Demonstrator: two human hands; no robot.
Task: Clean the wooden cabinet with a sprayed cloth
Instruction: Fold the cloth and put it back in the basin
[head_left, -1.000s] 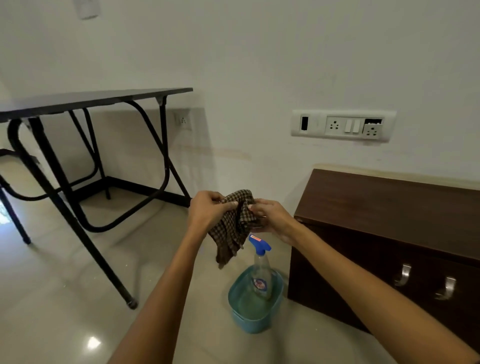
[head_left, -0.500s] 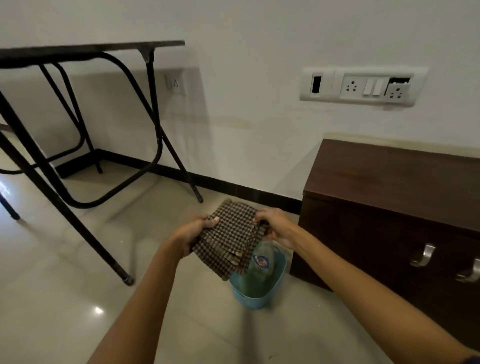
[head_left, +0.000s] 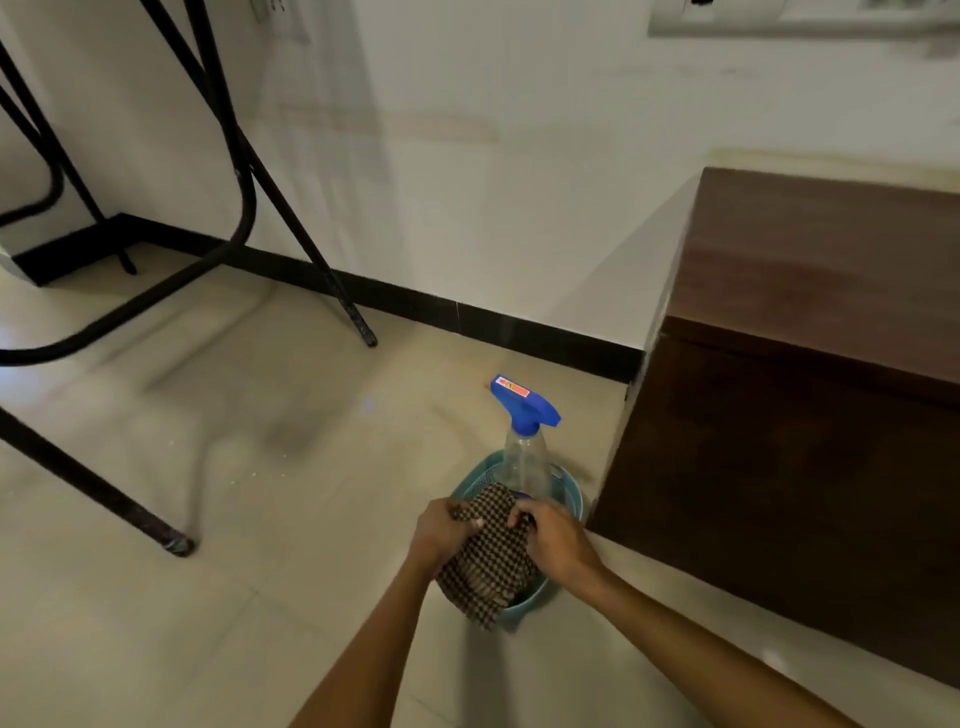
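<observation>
Since a second ago: both hands and cloth (head_left: 488, 558) dropped from chest height down onto the tub (head_left: 569, 499) at 6 o'clock on the floor; view tipped downward too, desk (head_left: 244, 208) legs now filling 9 to 11 o'clock. Left hand (head_left: 441, 530) pinched shut on the cloth's left top edge, right hand (head_left: 558, 545) gripping its right top edge, checked fabric bunched and hanging over the tub's near rim. Bottle (head_left: 524, 457) upright in the tub just behind the cloth, at 12 o'clock from the hands, untouched. Cabinet (head_left: 810, 395) at 3 o'clock, just beside the tub, not yet wiped. Probably meaning: cloth readied beside the bottle, spraying next, wiping still ahead. Red sticker atop the blue trigger head, print too small to read; no other writing legible, switch panel at 1 o'clock blurred
</observation>
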